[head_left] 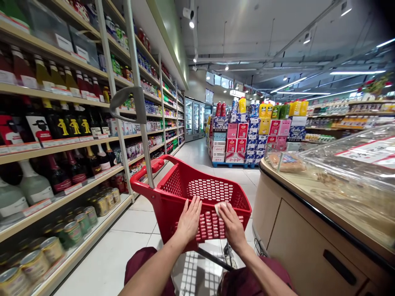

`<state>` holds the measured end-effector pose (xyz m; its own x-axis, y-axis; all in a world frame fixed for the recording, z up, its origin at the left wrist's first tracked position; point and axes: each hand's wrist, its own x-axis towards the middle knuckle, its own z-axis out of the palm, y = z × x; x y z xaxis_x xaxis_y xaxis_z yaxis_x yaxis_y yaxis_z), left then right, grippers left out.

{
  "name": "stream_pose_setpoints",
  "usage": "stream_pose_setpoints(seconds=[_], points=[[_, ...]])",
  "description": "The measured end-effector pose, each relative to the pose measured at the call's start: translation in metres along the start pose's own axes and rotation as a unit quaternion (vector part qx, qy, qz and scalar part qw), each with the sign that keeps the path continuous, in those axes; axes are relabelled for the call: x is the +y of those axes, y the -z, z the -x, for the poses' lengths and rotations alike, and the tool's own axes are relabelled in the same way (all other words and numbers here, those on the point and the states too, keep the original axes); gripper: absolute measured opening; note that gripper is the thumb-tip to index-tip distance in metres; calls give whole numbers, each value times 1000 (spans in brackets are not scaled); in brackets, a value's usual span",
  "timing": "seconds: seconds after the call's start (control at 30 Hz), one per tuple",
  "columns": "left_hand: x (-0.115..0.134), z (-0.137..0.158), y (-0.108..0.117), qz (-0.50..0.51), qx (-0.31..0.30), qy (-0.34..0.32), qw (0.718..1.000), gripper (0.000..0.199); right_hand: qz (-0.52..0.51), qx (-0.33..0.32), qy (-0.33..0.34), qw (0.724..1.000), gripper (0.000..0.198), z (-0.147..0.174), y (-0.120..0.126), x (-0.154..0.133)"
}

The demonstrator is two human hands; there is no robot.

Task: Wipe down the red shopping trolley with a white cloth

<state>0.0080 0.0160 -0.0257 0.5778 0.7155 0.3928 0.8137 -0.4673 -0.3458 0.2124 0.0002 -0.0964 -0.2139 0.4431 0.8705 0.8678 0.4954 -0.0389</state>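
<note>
A red plastic shopping cart (165, 211) with a perforated basket stands in front of me. My left hand (189, 218) lies on the near side wall of the basket, its fingers stretched out near the rim and holding nothing. Just to its right, my right hand (232, 225) presses a small white cloth or wipe (218, 207) against the same wall at the rim. Most of the wipe is hidden under the fingers. The basket's near wall has rows of slots between the two hands. A grey pole with a looped grey handle (128, 105) rises at the cart's left end.
Shelves of bottles (74, 125) and cans line the left side. On the right is a wooden counter (296, 230) with clear covers and packaged food. Stacked drink boxes (237, 142) stand on a blue pallet ahead. Glass-door fridges (194, 117) are at the back.
</note>
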Motion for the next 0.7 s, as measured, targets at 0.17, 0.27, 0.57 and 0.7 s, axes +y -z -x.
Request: stream_pose_setpoints(seconds=[0.17, 0.27, 0.57, 0.7], points=[[-11, 11, 2, -13, 11, 5, 1000, 69, -12, 1, 43, 999, 48, -5, -17, -21], [-18, 16, 5, -15, 18, 7, 1000, 69, -27, -22, 67, 997, 49, -10, -24, -34], [-42, 42, 8, -31, 22, 19, 999, 67, -40, -36, 99, 994, 48, -22, -40, -58], [-52, 49, 12, -34, 33, 23, 999, 65, -34, -29, 89, 995, 48, -39, -44, -70]])
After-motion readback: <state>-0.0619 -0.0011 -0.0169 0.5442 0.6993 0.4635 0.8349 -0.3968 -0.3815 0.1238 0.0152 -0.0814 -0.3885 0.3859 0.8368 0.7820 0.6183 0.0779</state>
